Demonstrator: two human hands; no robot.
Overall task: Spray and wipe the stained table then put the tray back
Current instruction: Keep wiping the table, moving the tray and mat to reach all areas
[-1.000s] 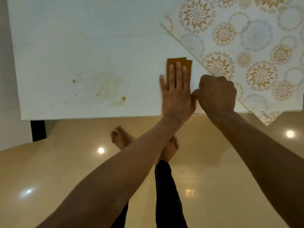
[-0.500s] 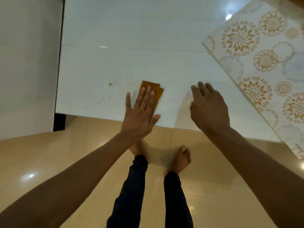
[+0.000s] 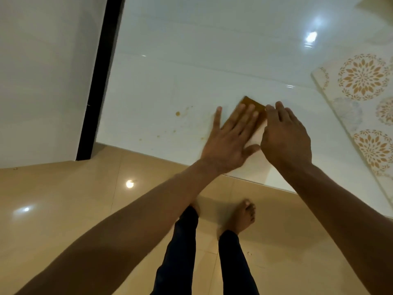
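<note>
A glossy white table (image 3: pixel 212 60) carries brown stain specks (image 3: pixel 177 113) near its front left edge. My left hand (image 3: pixel 231 141) lies flat, fingers spread, pressing a folded brown cloth (image 3: pixel 254 104) onto the table just right of the specks. Only the cloth's far corner shows past my fingers. My right hand (image 3: pixel 285 137) rests palm-down on the table right beside the left, fingers apart, its fingertips next to the cloth. No spray bottle or tray is in view.
A patterned floral mat (image 3: pixel 361 81) covers the table's right side. A dark vertical strip (image 3: pixel 100 77) and a white wall (image 3: pixel 42 71) border the table on the left. My bare feet (image 3: pixel 242 216) stand on shiny beige floor tiles below the table's front edge.
My left hand slid the cloth left over the stained patch, then a little back to the right. My right hand opened from a fist and now lies close beside the left.
</note>
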